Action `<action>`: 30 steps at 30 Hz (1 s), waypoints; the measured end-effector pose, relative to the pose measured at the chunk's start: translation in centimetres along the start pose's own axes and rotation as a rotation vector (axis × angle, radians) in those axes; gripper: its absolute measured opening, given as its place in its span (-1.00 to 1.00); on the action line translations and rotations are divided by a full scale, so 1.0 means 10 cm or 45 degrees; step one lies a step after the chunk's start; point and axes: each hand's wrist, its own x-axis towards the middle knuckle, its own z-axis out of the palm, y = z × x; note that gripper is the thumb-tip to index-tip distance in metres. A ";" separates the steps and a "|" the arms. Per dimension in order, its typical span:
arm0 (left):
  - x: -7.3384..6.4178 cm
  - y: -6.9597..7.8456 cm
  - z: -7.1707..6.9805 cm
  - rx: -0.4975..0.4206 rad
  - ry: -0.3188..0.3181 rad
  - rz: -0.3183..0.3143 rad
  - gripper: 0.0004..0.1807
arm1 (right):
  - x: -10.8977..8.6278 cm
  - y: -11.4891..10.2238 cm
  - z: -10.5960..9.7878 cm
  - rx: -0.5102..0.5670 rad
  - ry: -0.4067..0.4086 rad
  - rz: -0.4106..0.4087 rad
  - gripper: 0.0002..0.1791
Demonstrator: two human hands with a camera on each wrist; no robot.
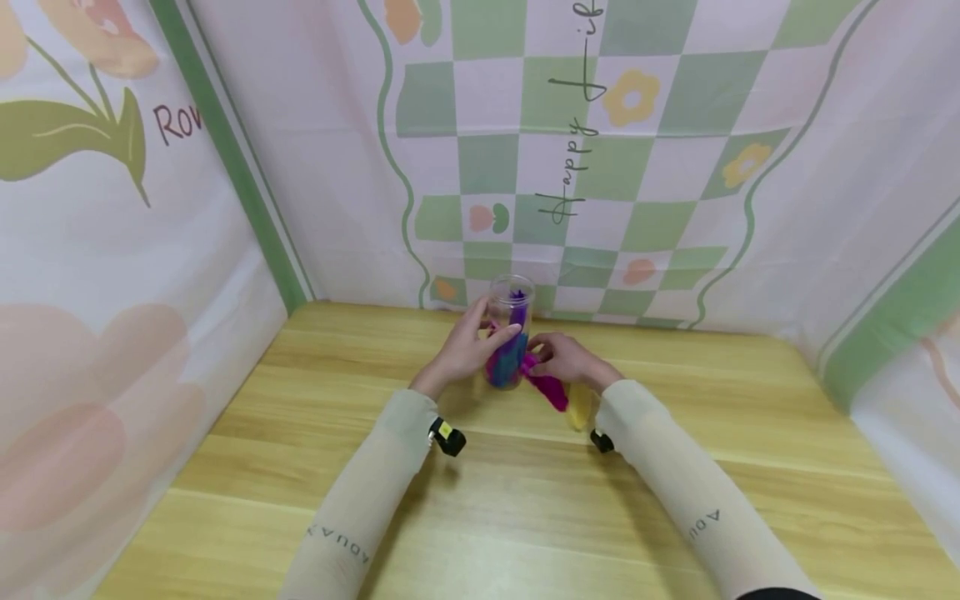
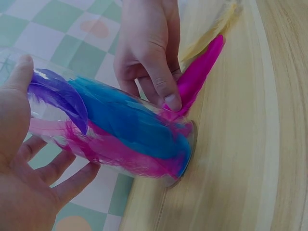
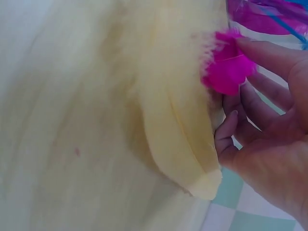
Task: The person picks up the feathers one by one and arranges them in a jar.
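A clear jar [image 1: 512, 287] stands upright near the back edge of the table, its top open. Blue [image 2: 127, 118], purple [image 2: 60, 98] and pink feathers [image 2: 122, 156] fill it. My left hand [image 1: 467, 348] grips the jar from its left side, thumb on one side and fingers on the other. Beside the jar's base, my right hand [image 1: 567, 360] pinches a magenta feather [image 2: 201, 72] between thumb and fingers. On the table by that hand lies a pale yellow feather [image 3: 173, 130], partly overlapped by the magenta one in the left wrist view.
Behind the table [image 1: 510, 500] hangs a checkered cloth [image 1: 487, 167] in green and white, close to the jar. More printed cloth [image 1: 112, 292] covers the left side, and a cloth with a green band [image 1: 892, 325] closes off the right.
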 end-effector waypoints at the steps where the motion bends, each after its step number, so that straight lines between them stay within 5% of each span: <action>1: 0.00 0.00 0.00 0.001 -0.001 0.001 -0.46 | 0.00 -0.01 0.00 0.017 -0.003 0.009 -0.55; 20: -0.01 0.03 -0.01 0.016 -0.012 -0.018 -0.49 | 0.01 0.07 -0.02 0.225 0.008 -0.013 -0.62; 30: -0.02 0.02 -0.03 0.007 -0.011 -0.035 -0.44 | 0.01 0.08 -0.07 0.376 0.072 0.085 -0.68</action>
